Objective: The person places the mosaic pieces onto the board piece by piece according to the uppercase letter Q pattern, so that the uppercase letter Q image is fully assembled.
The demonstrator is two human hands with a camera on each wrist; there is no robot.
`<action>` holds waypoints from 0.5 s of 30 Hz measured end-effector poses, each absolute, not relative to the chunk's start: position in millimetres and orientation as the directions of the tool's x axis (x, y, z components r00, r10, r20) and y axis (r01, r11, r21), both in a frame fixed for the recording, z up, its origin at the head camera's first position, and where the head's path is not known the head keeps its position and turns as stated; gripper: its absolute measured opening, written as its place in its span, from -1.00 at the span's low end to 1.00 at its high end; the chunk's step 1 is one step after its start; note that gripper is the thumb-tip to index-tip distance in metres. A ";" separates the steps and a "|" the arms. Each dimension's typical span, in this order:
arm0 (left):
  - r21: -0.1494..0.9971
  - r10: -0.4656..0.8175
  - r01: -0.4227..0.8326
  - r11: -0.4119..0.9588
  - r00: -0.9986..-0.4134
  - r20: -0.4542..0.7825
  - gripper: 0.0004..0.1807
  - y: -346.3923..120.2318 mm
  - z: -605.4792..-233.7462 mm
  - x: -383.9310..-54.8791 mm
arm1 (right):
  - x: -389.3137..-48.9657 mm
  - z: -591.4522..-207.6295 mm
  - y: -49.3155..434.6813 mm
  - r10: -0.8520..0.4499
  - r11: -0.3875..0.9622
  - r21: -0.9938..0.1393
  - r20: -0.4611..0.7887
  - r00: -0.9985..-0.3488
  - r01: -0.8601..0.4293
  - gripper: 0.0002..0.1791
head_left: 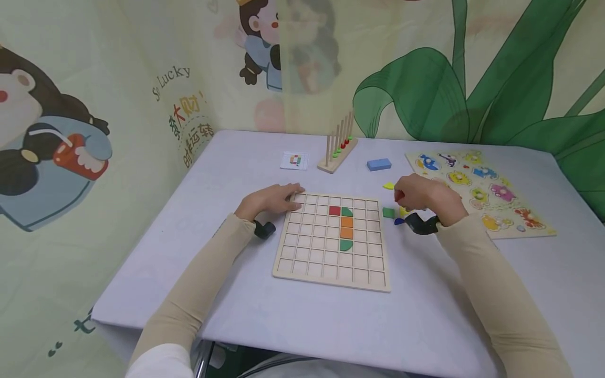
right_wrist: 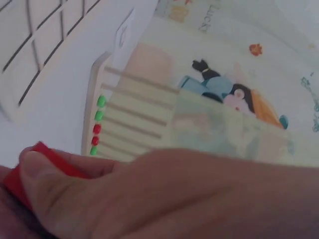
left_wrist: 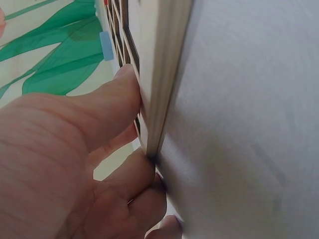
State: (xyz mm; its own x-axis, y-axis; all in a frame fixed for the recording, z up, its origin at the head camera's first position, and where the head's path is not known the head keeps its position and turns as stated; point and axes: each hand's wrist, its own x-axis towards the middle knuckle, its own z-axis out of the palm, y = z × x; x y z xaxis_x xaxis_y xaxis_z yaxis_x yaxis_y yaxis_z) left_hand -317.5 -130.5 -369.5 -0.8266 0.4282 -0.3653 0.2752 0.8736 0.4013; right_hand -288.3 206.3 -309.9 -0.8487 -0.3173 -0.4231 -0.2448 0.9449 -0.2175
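A wooden grid board (head_left: pixel 312 257) lies on the table. In its cells are a red square tile (head_left: pixel 334 210), two orange tiles (head_left: pixel 347 228) and two green rounded tiles (head_left: pixel 346 245). My left hand (head_left: pixel 271 199) holds the board's far left corner; in the left wrist view the thumb (left_wrist: pixel 117 97) presses over the rim and the other fingers lie along its side. To the right of the board, my right hand (head_left: pixel 427 193) pinches a red tile (right_wrist: pixel 62 167) between thumb and fingers. Close by lie a green tile (head_left: pixel 388 212), a yellow piece (head_left: pixel 388 186) and a blue piece (head_left: pixel 399 221).
Behind the board stand a wooden peg rack (head_left: pixel 331 165) with red and green beads, a small pattern card (head_left: pixel 295 160) and a blue block (head_left: pixel 379 165). A knobbed animal puzzle board (head_left: pixel 520 231) lies at the right. Printed curtains hang behind the table.
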 end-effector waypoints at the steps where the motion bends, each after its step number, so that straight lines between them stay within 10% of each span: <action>1: 0.402 0.428 0.275 0.873 -0.826 -0.365 -0.36 -130.6 -369.7 -317.5 | -286.1 -308.6 201.0 -0.362 0.929 -0.235 -0.406 -0.839 -0.287 -0.76; 15: 0.391 0.429 0.284 0.876 -0.828 -0.361 -0.36 -131.0 -369.2 -317.6 | -247.4 -315.9 128.3 -0.651 0.738 -0.441 -0.263 -0.713 -0.511 -0.88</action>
